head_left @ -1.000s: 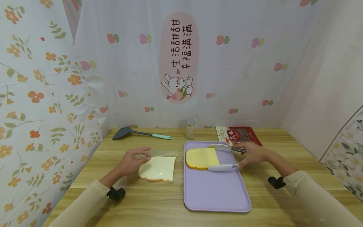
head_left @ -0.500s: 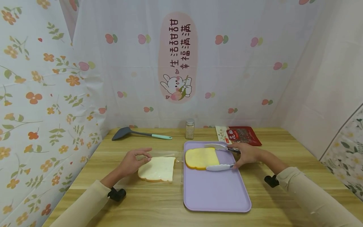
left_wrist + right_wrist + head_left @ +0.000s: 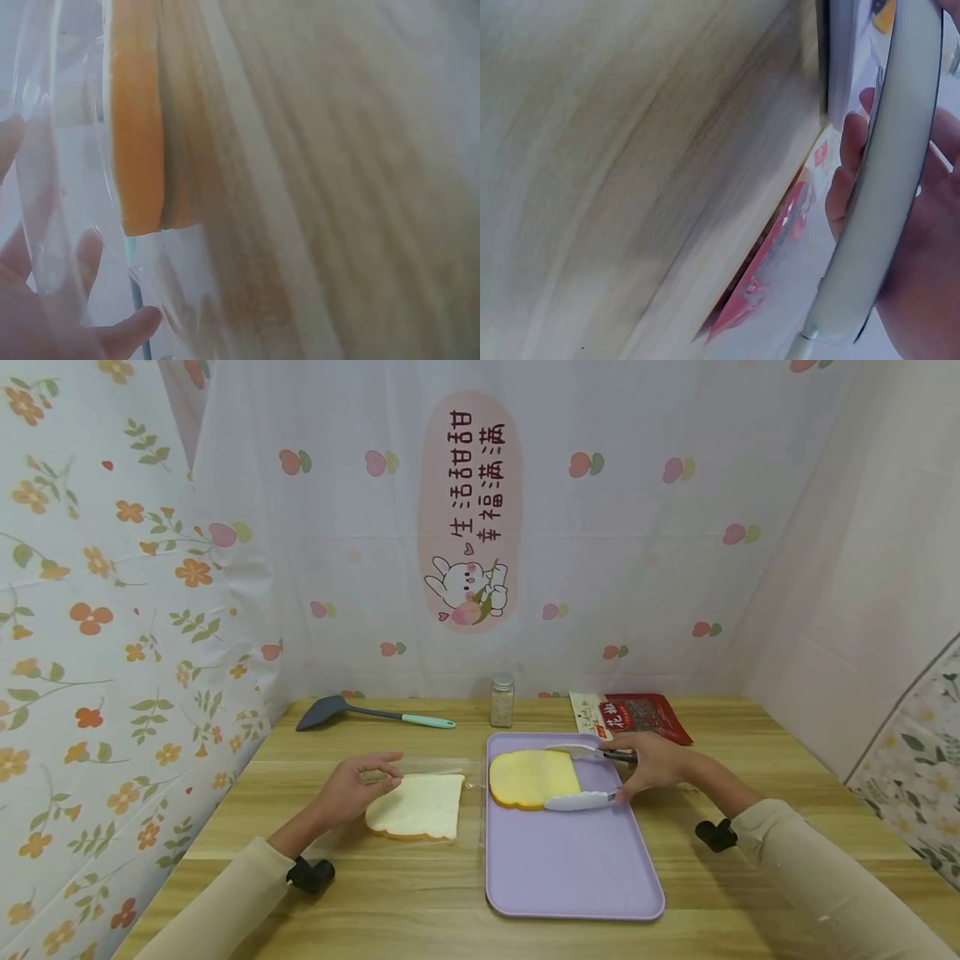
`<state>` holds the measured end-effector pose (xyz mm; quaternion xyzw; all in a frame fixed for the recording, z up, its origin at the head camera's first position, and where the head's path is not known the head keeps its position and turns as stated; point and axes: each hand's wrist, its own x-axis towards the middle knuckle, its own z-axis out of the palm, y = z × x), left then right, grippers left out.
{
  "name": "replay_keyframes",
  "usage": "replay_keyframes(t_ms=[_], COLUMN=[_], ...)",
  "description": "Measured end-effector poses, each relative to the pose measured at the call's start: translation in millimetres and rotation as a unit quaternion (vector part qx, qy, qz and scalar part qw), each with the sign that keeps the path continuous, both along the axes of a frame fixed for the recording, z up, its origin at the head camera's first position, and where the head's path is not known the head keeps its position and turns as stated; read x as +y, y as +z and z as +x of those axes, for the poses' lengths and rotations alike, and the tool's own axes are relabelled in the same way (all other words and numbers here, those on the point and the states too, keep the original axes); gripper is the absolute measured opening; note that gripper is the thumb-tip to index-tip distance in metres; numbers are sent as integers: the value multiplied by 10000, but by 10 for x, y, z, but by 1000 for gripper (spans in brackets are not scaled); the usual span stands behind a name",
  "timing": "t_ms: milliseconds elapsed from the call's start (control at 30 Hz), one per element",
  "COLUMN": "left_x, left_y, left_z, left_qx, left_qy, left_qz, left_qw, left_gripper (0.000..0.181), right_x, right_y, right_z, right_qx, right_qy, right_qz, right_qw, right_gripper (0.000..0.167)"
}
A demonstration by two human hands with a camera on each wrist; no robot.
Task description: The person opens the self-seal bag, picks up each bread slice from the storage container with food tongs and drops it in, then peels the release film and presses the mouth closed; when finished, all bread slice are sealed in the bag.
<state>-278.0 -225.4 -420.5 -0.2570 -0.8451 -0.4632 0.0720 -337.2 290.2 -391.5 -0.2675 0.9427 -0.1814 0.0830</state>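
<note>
Right hand: your right hand [image 3: 651, 764] grips a pair of tongs [image 3: 577, 801], fingers and thumb set on its two arms.
Tongs: their arms are spread wide, one pale tip at each long side of the yellow slice [image 3: 528, 778]; you cannot tell whether they squeeze it.
Yellow slice: lies flat on the far part of the purple tray [image 3: 573, 868], towards its left side.
Left hand: your left hand [image 3: 356, 789] is at the far left corner of the white bread slice [image 3: 416, 808], fingers loosely bent, a gap between thumb and forefinger; clear film runs past them.
White bread slice: inside a clear bag [image 3: 471, 818] on the wooden table [image 3: 375, 910], left of the tray.
Back row: a dark spatula [image 3: 375, 712] with a mint handle, a metal-capped jar [image 3: 502, 702], and a red packet [image 3: 645, 718] just beyond your right hand.
</note>
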Motion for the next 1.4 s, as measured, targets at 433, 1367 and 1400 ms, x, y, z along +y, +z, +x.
replay_keyframes(t_ms=[433,1367,1400], left_x=[-12,-61,-54], left_y=[16,25,27], left_z=[1,-9,-8], left_qx=[168,159,140], left_qy=[166,204,204], left_qz=[142,393,410], left_qw=[9996,9989,9989], left_gripper=[11,13,13], right_x=[20,-402,-423], right_y=[35,52,54], right_z=[51,394,401], right_qx=[303,570,599], right_qy=[102,803,819], right_qz=[-162,-837,-795], right_qw=[9994,9916,9917], right_gripper=[89,76,76])
